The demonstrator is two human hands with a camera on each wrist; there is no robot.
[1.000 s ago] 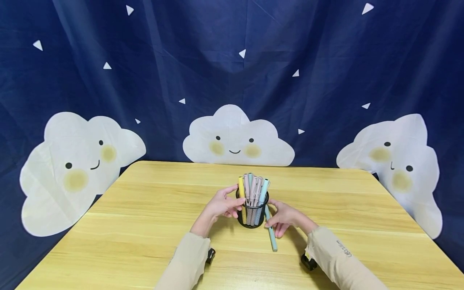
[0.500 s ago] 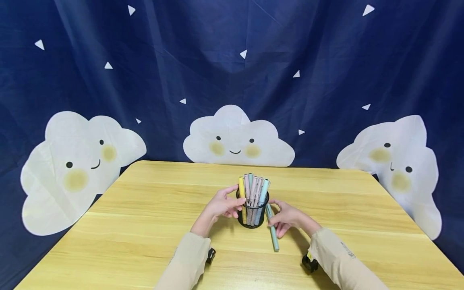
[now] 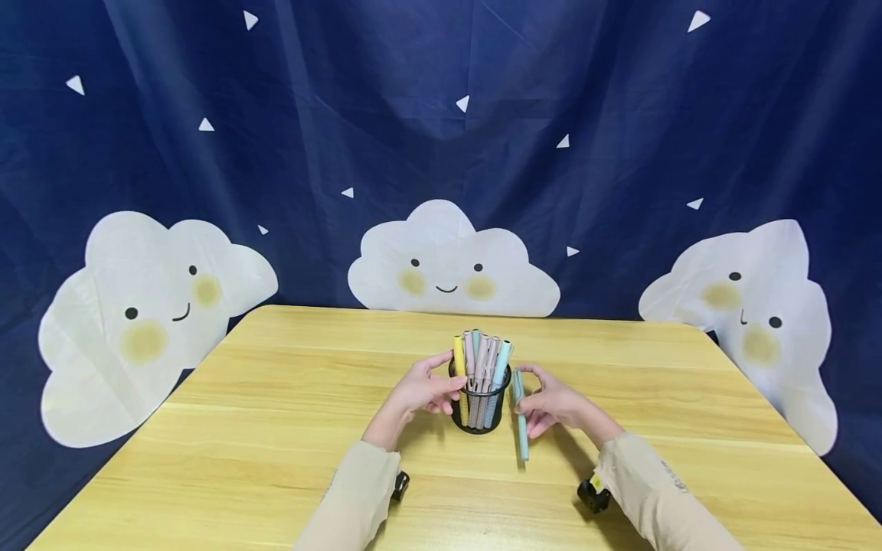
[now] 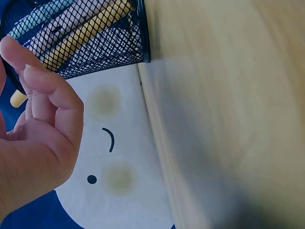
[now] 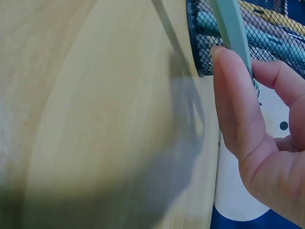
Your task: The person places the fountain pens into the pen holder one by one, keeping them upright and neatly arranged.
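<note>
A black mesh pen holder (image 3: 485, 393) stands upright on the wooden table, filled with several pens (image 3: 480, 360) in yellow, grey-lilac and light blue. On its left side my left hand (image 3: 429, 389) grips it around the rim, thumb in front and index finger towards the back. In the left wrist view the fingers lie against the mesh wall (image 4: 107, 55). Just right of the holder, my right hand (image 3: 558, 402) pinches a pale green pen (image 3: 523, 432) between thumb and fingers. That pen tilts, its lower end raised over its shadow on the wood.
The wooden table (image 3: 276, 459) spreads around both hands. Behind its far edge hangs a dark blue curtain (image 3: 310, 153) with white cloud faces (image 3: 448, 252). Small black devices (image 3: 594, 496) sit under both wrists.
My right hand has lifted the pale green pen off the table and shifted it slightly right and away from me. My left hand and the pen holder have stayed put.
</note>
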